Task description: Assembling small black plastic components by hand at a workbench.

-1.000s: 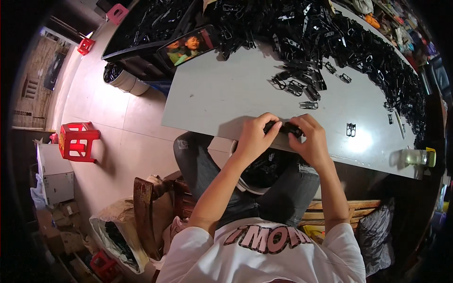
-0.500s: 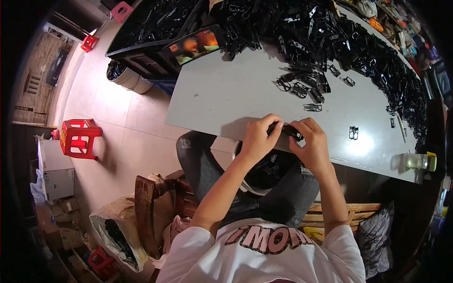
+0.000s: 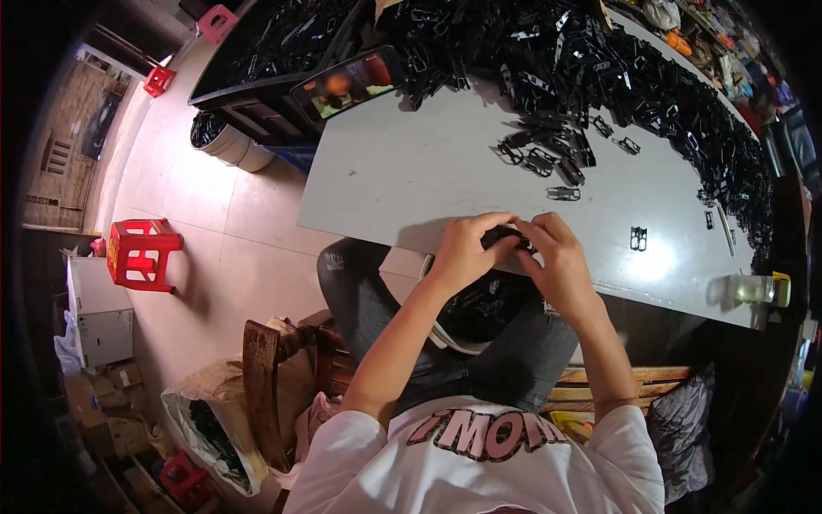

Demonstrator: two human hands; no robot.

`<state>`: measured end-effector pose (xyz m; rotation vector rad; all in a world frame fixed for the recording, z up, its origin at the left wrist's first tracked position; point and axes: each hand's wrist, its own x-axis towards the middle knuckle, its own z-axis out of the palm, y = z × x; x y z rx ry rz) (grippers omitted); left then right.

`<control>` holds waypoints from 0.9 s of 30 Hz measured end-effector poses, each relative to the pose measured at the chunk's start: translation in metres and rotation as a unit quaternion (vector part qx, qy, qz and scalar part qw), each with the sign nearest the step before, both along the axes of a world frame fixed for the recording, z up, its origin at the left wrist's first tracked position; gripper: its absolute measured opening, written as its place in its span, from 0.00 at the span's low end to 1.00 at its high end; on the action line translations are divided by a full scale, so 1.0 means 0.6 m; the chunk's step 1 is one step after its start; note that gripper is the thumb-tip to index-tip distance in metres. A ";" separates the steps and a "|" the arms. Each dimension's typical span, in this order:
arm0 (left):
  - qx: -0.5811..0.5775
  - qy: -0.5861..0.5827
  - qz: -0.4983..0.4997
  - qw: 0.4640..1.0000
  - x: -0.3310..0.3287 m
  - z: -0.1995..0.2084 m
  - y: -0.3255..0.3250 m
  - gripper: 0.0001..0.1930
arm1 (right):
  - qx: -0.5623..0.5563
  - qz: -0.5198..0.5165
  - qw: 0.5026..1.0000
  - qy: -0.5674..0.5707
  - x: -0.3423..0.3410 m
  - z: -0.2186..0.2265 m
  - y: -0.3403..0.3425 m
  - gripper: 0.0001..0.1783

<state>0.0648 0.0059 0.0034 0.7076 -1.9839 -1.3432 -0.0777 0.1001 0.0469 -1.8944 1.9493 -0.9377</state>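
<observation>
Over the table's near edge, my left hand (image 3: 462, 251) and my right hand (image 3: 558, 257) are close together with fingers bent around a small black plastic part (image 3: 503, 236). Most of that part is hidden behind my fingers, so its exact shape cannot be made out. Just beyond my hands, a black frame-shaped part (image 3: 563, 194) lies alone on the pale table (image 3: 385, 184). A loose cluster of similar parts (image 3: 541, 159) sits behind it. To the right of my right hand lies one more black part (image 3: 639, 239).
A big heap of black parts (image 3: 634, 94) covers the table's far side. A phone (image 3: 349, 83) leans at the far left, by a black crate (image 3: 248, 101). A lidded jar (image 3: 753, 289) stands at the right edge. Between my knees is a bucket (image 3: 438, 332) of black parts. A red stool (image 3: 144, 255) stands left.
My hands have drawn closer together, and the right fingers have moved left over the black part. More of it is now covered. The view has shifted slightly.
</observation>
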 end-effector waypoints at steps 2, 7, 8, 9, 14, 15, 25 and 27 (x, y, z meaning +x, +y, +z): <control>-0.005 0.017 -0.003 1.000 0.007 -0.002 -0.003 0.16 | 0.043 -0.023 0.996 -0.071 -0.002 0.020 -0.002 0.21; 0.043 0.027 -0.049 0.998 0.020 0.021 -0.003 0.16 | 0.179 -0.033 0.886 -0.427 -0.032 -0.011 0.013 0.10; 0.067 0.030 -0.071 0.995 0.018 0.021 -0.002 0.16 | 0.178 -0.038 0.886 -0.426 -0.032 -0.014 0.017 0.10; 0.092 0.032 -0.095 0.991 0.014 0.020 0.000 0.15 | 0.157 -0.040 0.872 -0.461 -0.032 -0.023 0.023 0.10; 0.119 0.022 -0.076 0.990 0.027 0.016 -0.002 0.13 | 0.102 -0.061 0.941 -0.316 -0.008 -0.035 0.033 0.09; 0.115 0.030 -0.072 0.990 0.033 0.014 -0.003 0.11 | 0.100 -0.080 0.942 -0.311 -0.015 -0.028 0.037 0.09; 0.135 0.056 -0.041 0.988 0.013 0.019 -0.002 0.02 | 0.043 -0.403 0.889 0.213 -0.174 -0.025 0.111 0.15; 0.132 0.038 -0.038 0.990 0.019 0.017 -0.009 0.02 | 0.083 -0.331 0.921 0.188 -0.147 -0.033 0.099 0.14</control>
